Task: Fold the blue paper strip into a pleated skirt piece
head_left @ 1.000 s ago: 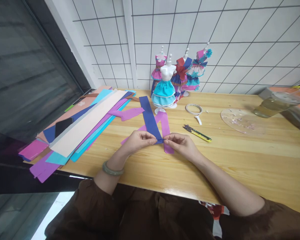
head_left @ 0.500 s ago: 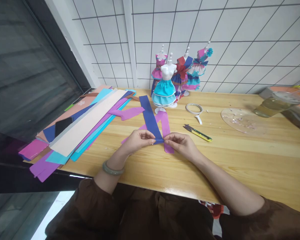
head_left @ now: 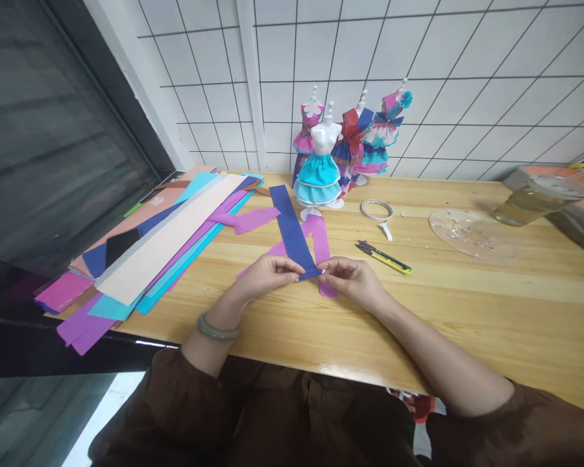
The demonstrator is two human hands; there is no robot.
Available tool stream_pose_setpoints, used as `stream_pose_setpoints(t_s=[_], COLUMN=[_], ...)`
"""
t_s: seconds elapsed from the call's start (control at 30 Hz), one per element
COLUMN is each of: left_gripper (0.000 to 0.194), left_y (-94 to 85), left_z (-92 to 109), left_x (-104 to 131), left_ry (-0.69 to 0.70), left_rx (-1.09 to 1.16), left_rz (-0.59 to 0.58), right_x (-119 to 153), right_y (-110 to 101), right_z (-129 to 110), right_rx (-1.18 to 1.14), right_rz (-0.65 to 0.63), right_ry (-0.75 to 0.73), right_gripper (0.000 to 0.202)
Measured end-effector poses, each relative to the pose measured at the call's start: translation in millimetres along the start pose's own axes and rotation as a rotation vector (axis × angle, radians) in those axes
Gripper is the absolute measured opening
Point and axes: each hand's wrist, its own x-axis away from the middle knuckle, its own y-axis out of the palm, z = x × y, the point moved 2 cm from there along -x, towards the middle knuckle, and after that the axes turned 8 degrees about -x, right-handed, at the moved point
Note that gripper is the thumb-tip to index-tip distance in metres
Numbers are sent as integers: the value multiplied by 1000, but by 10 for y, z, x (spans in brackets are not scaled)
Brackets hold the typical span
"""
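The front mannequin (head_left: 326, 138) stands on the table (head_left: 467, 324); behind it are the other mannequins (head_left: 353, 137). On its left lies a pile of sheets (head_left: 175, 245). Before it, the near end of a strip (head_left: 292, 227) is between the left hand (head_left: 270, 274) and the right hand (head_left: 354, 279). On its right are a tape roll (head_left: 365, 212), snips (head_left: 384, 257), a plate (head_left: 442, 226) and, farthest, a cup (head_left: 528, 202).

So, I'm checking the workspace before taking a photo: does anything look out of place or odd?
The paper pile at left: its strips lie unevenly, and purple ends overhang the table. The cup seems tilted, possibly just lens distortion. The blue strip shows no obvious damage.
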Motion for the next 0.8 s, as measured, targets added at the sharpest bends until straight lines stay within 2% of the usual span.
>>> stream_pose_setpoints(t_s=[0.2,0.47,0.8], left_gripper=[31,25,25], left_y=[33,55,52], left_z=[20,-9,-10], left_x=[4,-35,-38], left_ry=[-64,-47,-46], left_rx=[15,-1,-10], left_rz=[23,127,114], right_x=[-8,-11,-21], right_y=[3,11,18], right_z=[47,59,46], right_rx=[36,77,8], right_rz=[15,13,29], right_ry=[-38,-61,-23], right_gripper=[25,23,25])
